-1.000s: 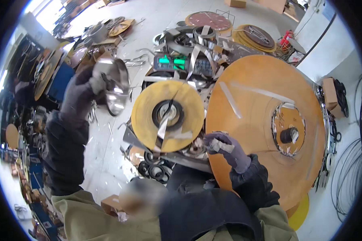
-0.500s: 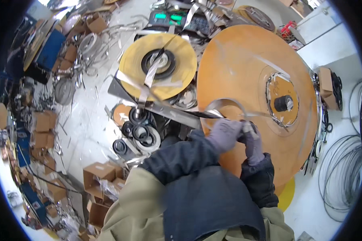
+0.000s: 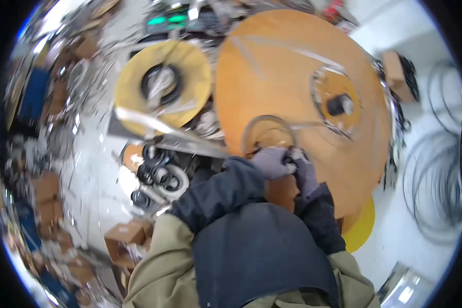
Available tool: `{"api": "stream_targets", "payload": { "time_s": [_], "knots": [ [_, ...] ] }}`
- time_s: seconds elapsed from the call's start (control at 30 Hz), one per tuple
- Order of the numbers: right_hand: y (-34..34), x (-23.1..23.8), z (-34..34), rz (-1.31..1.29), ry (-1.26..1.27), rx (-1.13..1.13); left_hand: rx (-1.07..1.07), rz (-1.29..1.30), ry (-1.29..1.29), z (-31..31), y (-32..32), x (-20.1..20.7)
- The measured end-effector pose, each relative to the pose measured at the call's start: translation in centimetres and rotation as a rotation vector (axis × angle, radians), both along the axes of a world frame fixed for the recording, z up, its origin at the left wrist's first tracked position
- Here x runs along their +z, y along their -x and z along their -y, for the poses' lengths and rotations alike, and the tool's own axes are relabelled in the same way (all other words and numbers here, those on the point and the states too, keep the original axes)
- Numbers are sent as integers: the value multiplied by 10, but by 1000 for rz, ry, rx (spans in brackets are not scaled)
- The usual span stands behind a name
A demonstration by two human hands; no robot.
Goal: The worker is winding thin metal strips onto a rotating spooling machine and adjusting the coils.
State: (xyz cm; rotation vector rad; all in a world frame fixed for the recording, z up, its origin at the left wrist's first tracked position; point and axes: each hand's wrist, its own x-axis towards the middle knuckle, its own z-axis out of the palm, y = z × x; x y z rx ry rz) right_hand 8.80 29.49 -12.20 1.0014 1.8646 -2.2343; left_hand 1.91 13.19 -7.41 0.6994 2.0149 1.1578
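Observation:
My left hand (image 3: 273,163) and my right hand (image 3: 304,173), both in grey-purple gloves, are close together over the near part of a large orange disc (image 3: 272,56). Their fingers are closed around a thin metal strip (image 3: 266,117), which rises from them in a round loop in front of the disc. The ends of the strip between my fingers are hidden. To the left stands a yellow disc (image 3: 128,87) with a black ring (image 3: 148,84) at its hub. A shiny flat metal band (image 3: 154,123) slants from that disc toward my left sleeve. Motion blurs the picture.
A black spindle (image 3: 337,106) sticks out of the orange disc's hub. Black rings (image 3: 163,177) lie left of my knees, near an open cardboard box (image 3: 123,237). Coiled wire (image 3: 436,185) rests on the floor at right. Strip scraps litter the left floor.
The view has shifted, so the discs and my hands appear further left. My hands stay together at the strip, and its loop looks rounder and more upright. The dark strip across the yellow disc no longer shows clearly.

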Motion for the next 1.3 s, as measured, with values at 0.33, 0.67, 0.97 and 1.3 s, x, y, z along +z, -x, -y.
{"api": "stream_targets", "payload": {
  "time_s": [0.33, 0.67, 0.97, 1.3],
  "knots": [
    [9, 9, 9, -159, -131, 122, 161, 431, -190, -3, 16, -61],
    [10, 0, 5, -115, -109, 167, 175, 344, -136, -1, 17, -38],
    [19, 13, 6, -121, -186, 232, 61, -198, 59, -3, 16, -43],
    [19, 11, 12, -148, 49, 227, 86, -322, 39, -2, 13, -50]
  ]
}}
